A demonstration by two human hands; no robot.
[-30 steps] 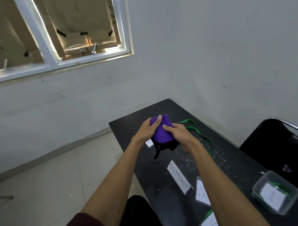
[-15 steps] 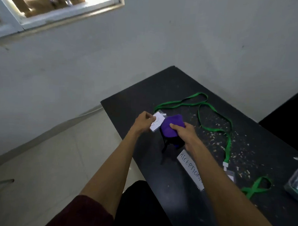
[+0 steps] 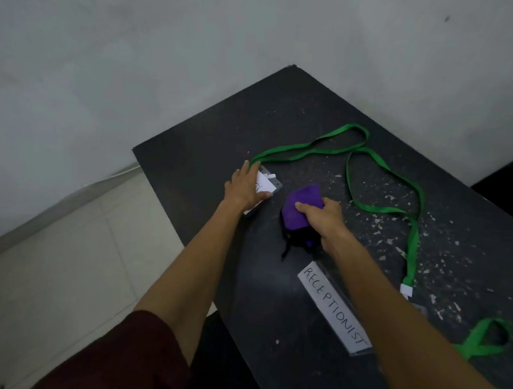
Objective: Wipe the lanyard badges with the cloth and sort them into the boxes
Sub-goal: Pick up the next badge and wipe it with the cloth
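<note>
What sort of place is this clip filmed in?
Probably a bare office or reception room: a black table by a plain wall, a RECEPTIONIST sign, green badge lanyards. The left hand presses a badge; the right hand grips a cloth.

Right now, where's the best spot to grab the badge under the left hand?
The badge lies flat on the table, half under the left hand. I'd pinch its exposed clip end, where the green strap joins, coming from above on the far side.
</note>
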